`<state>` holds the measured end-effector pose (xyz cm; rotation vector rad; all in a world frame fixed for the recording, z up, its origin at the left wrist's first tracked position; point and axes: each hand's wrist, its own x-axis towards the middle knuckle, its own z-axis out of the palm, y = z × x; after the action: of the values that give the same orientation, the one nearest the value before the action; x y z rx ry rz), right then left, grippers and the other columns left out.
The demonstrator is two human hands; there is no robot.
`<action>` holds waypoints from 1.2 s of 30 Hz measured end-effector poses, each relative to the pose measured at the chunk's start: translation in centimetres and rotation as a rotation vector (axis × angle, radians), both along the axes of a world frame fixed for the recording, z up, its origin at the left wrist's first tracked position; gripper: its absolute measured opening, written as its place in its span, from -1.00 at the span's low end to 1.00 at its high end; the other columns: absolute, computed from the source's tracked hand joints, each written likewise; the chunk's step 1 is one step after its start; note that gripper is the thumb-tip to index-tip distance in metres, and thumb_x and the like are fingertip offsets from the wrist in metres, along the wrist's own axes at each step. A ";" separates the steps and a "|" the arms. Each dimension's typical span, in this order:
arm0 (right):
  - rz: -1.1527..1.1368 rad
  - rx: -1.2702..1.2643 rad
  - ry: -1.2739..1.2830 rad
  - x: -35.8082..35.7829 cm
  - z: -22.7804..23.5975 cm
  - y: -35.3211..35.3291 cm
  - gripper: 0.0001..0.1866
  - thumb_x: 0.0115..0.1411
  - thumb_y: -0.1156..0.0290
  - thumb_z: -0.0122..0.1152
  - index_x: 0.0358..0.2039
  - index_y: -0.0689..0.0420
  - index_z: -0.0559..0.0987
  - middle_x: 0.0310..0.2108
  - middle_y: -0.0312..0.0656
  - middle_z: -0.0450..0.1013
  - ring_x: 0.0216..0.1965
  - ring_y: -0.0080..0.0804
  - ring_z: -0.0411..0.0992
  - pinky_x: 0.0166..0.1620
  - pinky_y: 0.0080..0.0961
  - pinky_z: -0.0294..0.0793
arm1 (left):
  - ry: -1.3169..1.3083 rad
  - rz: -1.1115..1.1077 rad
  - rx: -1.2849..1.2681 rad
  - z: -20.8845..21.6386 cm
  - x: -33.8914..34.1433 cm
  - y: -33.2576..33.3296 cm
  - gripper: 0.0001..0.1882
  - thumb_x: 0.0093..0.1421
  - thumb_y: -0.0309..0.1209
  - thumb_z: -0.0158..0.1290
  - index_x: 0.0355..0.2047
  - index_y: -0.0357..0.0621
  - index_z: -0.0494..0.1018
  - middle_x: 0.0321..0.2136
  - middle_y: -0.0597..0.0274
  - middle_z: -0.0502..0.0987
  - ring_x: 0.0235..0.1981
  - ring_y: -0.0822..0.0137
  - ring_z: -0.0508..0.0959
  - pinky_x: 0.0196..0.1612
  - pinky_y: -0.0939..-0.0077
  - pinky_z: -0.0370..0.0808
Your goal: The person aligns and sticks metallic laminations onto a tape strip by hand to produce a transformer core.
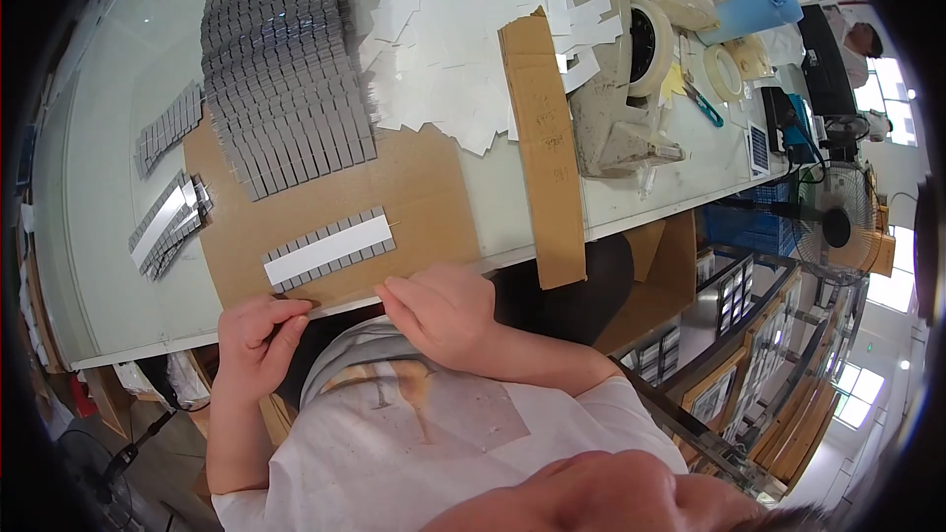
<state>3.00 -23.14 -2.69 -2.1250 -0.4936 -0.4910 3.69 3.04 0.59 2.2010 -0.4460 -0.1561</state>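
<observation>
On a brown cardboard sheet (424, 187) lies a strip of small grey segments (280, 286) with a white paper strip (330, 248) along it. Just in front of its left end, at the table's front edge, is my left hand (258, 340), fingers curled and thumb close to the forefinger. My right hand (443, 310) is off the strip's near right side, thumb and fingertips pressed together. Whatever either hand holds, if anything, is too small to make out. Behind the strip, rows of similar grey segmented strips (286, 69) overlap in a large stack.
Loose white paper pieces (443, 39) heap beside the stack. A long cardboard piece (547, 148) juts over the front edge near a tape dispenser (606, 123). Further right are a teal cutter (704, 106) and blue bottle (754, 15). Small strip bundles (169, 227) lie left.
</observation>
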 end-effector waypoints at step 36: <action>-0.205 0.046 0.074 0.3 0.8 2.1 -0.91 0.14 0.48 0.42 -0.43 0.14 0.63 -0.55 -0.17 0.51 -0.55 -0.16 0.47 -0.49 -0.33 0.43 | 0.192 0.170 -0.081 0.0 0.3 0.1 -0.83 0.27 -0.43 0.24 -0.15 -0.14 0.53 -0.53 0.28 0.56 -0.54 0.41 0.57 -0.41 0.51 0.50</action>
<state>3.26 -21.00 -1.90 -2.1510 -0.2218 -0.5311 3.97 3.11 0.61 2.1092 -0.1557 -0.2501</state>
